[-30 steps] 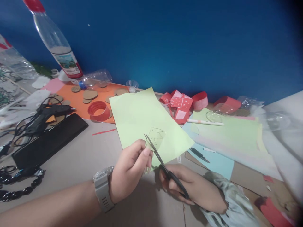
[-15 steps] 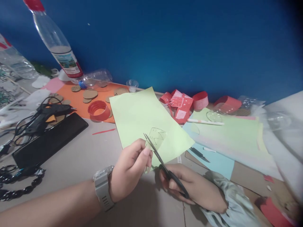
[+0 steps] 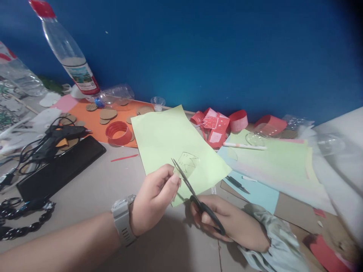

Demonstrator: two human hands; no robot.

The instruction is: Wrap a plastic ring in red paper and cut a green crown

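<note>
Between the thumb and fingers of my left hand [image 3: 155, 198] is a small piece of yellow-green paper [image 3: 188, 163] with a zigzag outline and small marks drawn on it. My right hand [image 3: 227, 221] grips black-handled scissors [image 3: 195, 196], their blades nearly together and crossing the paper piece near my left fingertips. Whether the blades are cutting the paper or only lie across it, I cannot tell. Beneath both lies a large yellow-green sheet [image 3: 161, 136] on the table. A grey watch [image 3: 124, 221] is on my left wrist.
To the left lie a glue gun [image 3: 61, 134], a black case [image 3: 62, 166] and a beaded bracelet [image 3: 31, 226]. A bottle [image 3: 76, 68] stands behind. Red paper pieces [image 3: 218, 128], a white marker [image 3: 245, 146] and a craft knife [image 3: 237, 184] lie to the right.
The view has shifted very slightly. Both hands, the scissors and the small paper piece keep almost the same place, with only a tiny move to the left.
</note>
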